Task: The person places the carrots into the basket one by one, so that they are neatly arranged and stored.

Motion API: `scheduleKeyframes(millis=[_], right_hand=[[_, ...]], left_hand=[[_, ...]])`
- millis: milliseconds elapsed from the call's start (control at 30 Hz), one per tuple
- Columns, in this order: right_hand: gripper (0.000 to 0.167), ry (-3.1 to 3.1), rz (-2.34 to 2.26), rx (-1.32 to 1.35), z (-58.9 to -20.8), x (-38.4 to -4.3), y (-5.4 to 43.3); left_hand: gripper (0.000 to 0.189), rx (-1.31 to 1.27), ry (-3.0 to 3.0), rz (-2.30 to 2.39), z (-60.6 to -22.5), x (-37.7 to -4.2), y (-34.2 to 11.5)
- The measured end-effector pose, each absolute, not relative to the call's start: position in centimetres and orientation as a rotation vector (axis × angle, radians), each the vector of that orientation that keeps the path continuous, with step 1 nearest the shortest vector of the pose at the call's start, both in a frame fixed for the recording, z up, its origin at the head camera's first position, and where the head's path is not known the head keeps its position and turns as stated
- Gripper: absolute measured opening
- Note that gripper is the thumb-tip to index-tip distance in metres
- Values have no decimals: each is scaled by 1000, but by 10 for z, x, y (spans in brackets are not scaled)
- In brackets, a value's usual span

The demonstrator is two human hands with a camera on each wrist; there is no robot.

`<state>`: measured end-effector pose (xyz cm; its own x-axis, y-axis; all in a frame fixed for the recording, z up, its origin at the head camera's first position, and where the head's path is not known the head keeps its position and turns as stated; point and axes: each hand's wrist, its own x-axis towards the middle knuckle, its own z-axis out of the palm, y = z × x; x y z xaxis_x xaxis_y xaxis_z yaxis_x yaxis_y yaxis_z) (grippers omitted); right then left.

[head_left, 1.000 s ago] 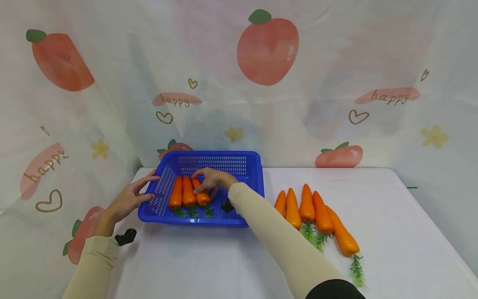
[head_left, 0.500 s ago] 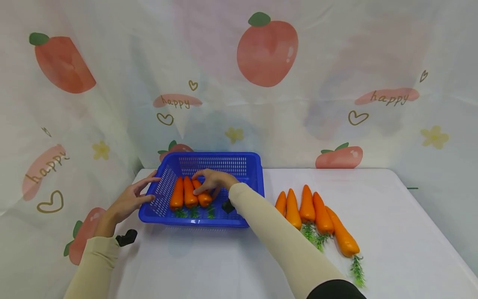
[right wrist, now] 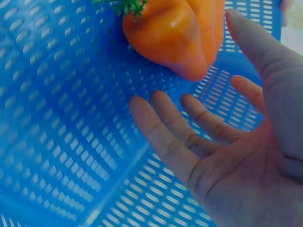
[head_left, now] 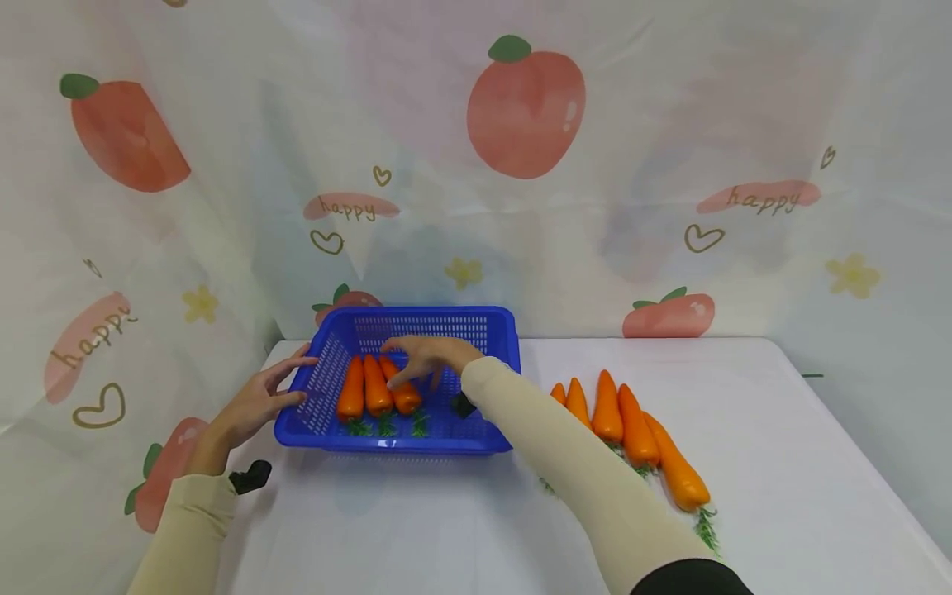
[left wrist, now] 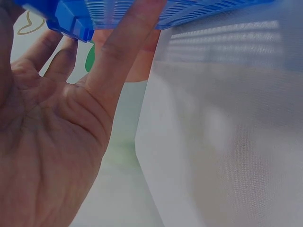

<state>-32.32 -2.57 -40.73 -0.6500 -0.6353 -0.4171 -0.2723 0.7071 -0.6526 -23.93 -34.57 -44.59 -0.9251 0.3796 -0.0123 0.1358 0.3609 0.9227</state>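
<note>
Three orange carrots with green tops lie side by side in a blue plastic basket (head_left: pixel 446 444): a left carrot (head_left: pixel 351 390), a middle carrot (head_left: pixel 377 388) and a right carrot (head_left: pixel 406 398). My right hand (head_left: pixel 433 355) hovers inside the basket by the right carrot, fingers spread. In the right wrist view its palm holds nothing, and the fingertips (right wrist: pixel 137 101) stand apart from the orange carrot (right wrist: pixel 163 35). At the basket's left side my left hand (head_left: pixel 256 405) touches the rim with extended fingers and thumb. The left wrist view shows its thumb (left wrist: pixel 124 52) reaching up against the basket (left wrist: pixel 208 13).
On the white table (head_left: pixel 803 463), several more carrots (head_left: pixel 637 426) lie in a row right of the basket, partly hidden by the right sleeve (head_left: pixel 587 471). A fruit-printed cloth (head_left: pixel 595 264) stands behind the table and along the left.
My right hand has let go of the right carrot and lifted slightly away to the right. Its sleeve now covers more of the table carrots. The left hand stays at the basket's rim.
</note>
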Motion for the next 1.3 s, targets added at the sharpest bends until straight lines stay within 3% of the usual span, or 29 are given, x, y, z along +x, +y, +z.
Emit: scheduleKeyframes(millis=[267, 533, 967, 1300], right_hand=[[74, 2499, -508, -1060, -384, -318, -17], [74, 2573, -575, -1187, -356, -298, 6], [75, 2657, -666, -1282, -336, -267, 92], [76, 2749, -737, -1139, -344, -230, 180]], left_hand=[[59, 455, 2403, 1579, -449, -240, -346], [60, 450, 2400, 1581, -449, -239, -345], [60, 464, 2427, 1572, -446, -236, -343], [61, 461, 2416, 1576, -451, -239, -347]])
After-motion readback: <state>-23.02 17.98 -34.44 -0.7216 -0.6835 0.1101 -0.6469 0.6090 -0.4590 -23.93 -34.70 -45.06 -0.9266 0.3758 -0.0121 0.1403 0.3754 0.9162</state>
